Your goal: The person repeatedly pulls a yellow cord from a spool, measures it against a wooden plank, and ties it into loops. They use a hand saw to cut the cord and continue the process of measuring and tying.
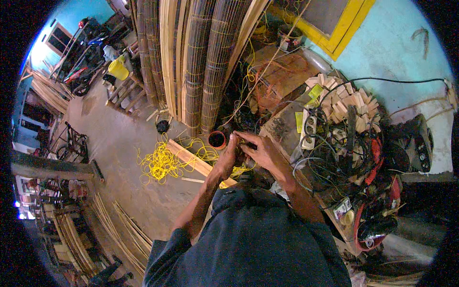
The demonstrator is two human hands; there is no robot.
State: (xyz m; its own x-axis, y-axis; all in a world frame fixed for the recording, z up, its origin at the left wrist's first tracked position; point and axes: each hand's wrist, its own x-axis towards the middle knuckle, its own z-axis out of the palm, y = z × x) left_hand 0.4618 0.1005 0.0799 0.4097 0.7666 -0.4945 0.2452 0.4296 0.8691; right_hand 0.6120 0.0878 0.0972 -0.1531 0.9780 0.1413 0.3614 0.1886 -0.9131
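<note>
My left hand [226, 161] and my right hand [264, 152] meet in front of my chest, their fingertips pinched together. Whatever lies between the fingers is too small and dark to make out. Just left of the fingertips stands a small red pot [219, 148] with a dark inside. A loose tangle of yellow cord [162, 161] lies on the floor to the left of my hands. A light wooden plank [190, 159] runs slantwise through the cord, its near end partly behind my left forearm.
Rolled bamboo blinds [193, 71] and wooden slats stand upright ahead. On the right, a bench carries piled wood blocks [354, 103], a white power strip [310, 131] and tangled cables. A yellow bucket [118, 70] and a motorcycle [81, 81] are far left; long strips [129, 227] lie nearer.
</note>
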